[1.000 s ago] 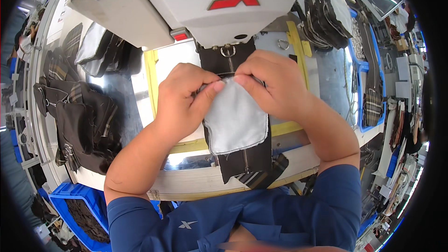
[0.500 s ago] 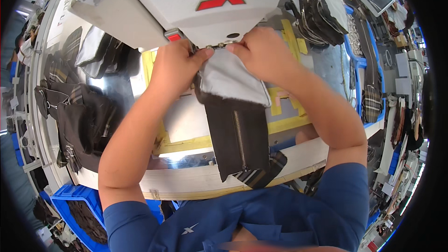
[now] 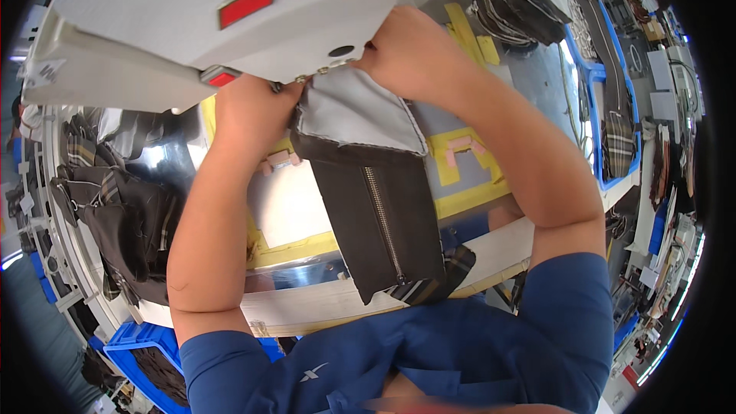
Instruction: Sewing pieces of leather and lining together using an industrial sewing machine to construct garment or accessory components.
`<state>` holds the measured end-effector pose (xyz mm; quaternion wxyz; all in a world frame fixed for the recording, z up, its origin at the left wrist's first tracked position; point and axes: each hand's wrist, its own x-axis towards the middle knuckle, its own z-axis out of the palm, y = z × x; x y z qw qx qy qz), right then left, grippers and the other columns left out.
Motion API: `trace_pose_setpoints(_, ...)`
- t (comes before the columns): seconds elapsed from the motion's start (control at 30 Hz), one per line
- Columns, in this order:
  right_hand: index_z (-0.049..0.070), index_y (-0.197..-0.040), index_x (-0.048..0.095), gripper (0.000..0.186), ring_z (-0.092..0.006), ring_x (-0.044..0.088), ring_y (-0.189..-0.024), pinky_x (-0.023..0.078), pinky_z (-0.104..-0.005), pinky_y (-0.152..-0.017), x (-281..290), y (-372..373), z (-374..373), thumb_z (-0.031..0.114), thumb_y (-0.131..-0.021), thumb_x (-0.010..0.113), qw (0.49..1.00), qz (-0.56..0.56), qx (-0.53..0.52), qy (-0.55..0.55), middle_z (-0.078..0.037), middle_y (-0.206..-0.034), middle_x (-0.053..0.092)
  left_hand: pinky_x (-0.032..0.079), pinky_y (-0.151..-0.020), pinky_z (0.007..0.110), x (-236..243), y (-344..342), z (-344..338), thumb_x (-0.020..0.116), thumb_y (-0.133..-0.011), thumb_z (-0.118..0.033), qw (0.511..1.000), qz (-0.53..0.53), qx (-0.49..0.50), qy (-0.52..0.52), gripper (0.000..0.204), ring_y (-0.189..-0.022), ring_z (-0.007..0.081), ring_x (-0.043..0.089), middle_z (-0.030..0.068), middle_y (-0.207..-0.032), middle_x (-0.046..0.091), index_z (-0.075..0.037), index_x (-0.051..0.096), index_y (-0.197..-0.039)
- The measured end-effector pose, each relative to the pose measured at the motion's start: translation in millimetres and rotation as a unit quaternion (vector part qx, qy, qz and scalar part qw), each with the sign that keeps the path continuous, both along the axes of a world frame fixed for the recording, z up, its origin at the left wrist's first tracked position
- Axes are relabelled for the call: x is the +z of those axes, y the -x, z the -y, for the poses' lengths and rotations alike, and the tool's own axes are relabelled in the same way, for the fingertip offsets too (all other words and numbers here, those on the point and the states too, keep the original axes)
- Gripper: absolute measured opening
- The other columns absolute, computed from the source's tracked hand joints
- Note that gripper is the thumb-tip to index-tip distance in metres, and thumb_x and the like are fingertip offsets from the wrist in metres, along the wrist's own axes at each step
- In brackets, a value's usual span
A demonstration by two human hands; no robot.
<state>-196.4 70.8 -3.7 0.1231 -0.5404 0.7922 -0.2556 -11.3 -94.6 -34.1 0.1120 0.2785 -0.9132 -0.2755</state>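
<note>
A dark brown fabric bag piece (image 3: pixel 345 207) with a metal zipper (image 3: pixel 381 222) runs from under the white sewing machine head (image 3: pixel 253 38) toward my body. Its pale grey lining (image 3: pixel 356 111) lies face up at the far end. My left hand (image 3: pixel 257 111) pinches the left corner of that far edge, thumb on top. At the right corner my right hand (image 3: pixel 410 54) grips the same edge with bent fingers. The machine head hides the needle area and some fingertips. A striped strap (image 3: pixel 429 284) hangs at the piece's near end, over the table edge.
Dark bag pieces (image 3: pixel 123 218) are heaped at the left. Another stack of them (image 3: pixel 521 0) stands at the far right, beside blue bins (image 3: pixel 598 123) holding chains and plaid straps. A blue crate (image 3: pixel 146 353) sits below the table at the left. Yellow tape (image 3: pixel 468 199) marks the worktop.
The view has shifted, so the machine head appears lower and further left. My hands have moved slightly apart along the fabric's far edge, both still holding it.
</note>
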Motion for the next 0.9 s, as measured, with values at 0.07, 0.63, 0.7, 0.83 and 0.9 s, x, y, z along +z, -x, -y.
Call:
trace_pose_setpoints(0.07, 0.000, -0.093, 0.079, 0.031, -0.0441, 0.073, -0.094, 0.058, -0.0525, -0.084, 0, 2, 5, 0.030, -0.094, 0.071, 1.000, 0.001, -0.005, -0.016, -0.023, -0.091, 0.076, 0.057, -0.086, 0.044, -1, 0, 2, 0.076, -0.092, -0.041, 1.000, -0.011, -0.010, 0.001, 0.042, -0.095, 0.0394, 0.075, 0.0171, -0.099, 0.079, -0.009, 0.077, -0.119)
trace_pose_setpoints(0.63, 0.001, -0.090, 0.079, 0.035, -0.0430, 0.073, -0.090, 0.057, -0.0517, -0.078, 11, 6, 11, 0.035, -0.086, 0.076, 0.993, 0.031, -0.010, -0.110, -0.022, -0.089, 0.076, 0.053, -0.086, 0.031, 16, 10, -4, 0.087, -0.089, -0.014, 0.983, -0.094, -0.042, -0.151, 0.033, -0.091, 0.0161, 0.067, 0.0055, -0.102, 0.076, 0.002, 0.074, -0.115)
trace_pose_setpoints(0.7, 0.001, -0.090, 0.079, 0.034, -0.0430, 0.074, -0.090, 0.057, -0.0516, -0.079, 10, 7, 12, 0.035, -0.086, 0.077, 0.995, 0.032, -0.008, -0.099, -0.022, -0.089, 0.076, 0.054, -0.086, 0.031, 10, 9, -1, 0.087, -0.089, -0.016, 0.987, -0.106, -0.039, -0.113, 0.035, -0.090, 0.0170, 0.067, 0.0058, -0.101, 0.076, 0.001, 0.074, -0.116)
trace_pose_setpoints(0.83, 0.002, -0.093, 0.079, 0.034, -0.0429, 0.074, -0.091, 0.057, -0.0519, -0.079, 0, 10, 17, 0.035, -0.086, 0.077, 0.997, 0.005, -0.002, -0.073, -0.023, -0.092, 0.076, 0.055, -0.086, 0.035, 9, 9, 1, 0.088, -0.089, -0.018, 0.986, -0.094, -0.025, -0.132, 0.038, -0.091, 0.0195, 0.070, 0.0092, -0.103, 0.078, 0.002, 0.074, -0.118)
trace_pose_setpoints(0.9, 0.002, -0.094, 0.078, 0.034, -0.0426, 0.074, -0.091, 0.057, -0.0521, -0.079, 1, 12, 18, 0.036, -0.086, 0.077, 0.997, -0.005, 0.010, -0.083, -0.022, -0.092, 0.077, 0.057, -0.087, 0.039, 7, 6, 4, 0.085, -0.090, -0.030, 0.994, -0.074, -0.042, -0.066, 0.038, -0.095, 0.0292, 0.076, 0.0145, -0.105, 0.080, -0.007, 0.077, -0.120)
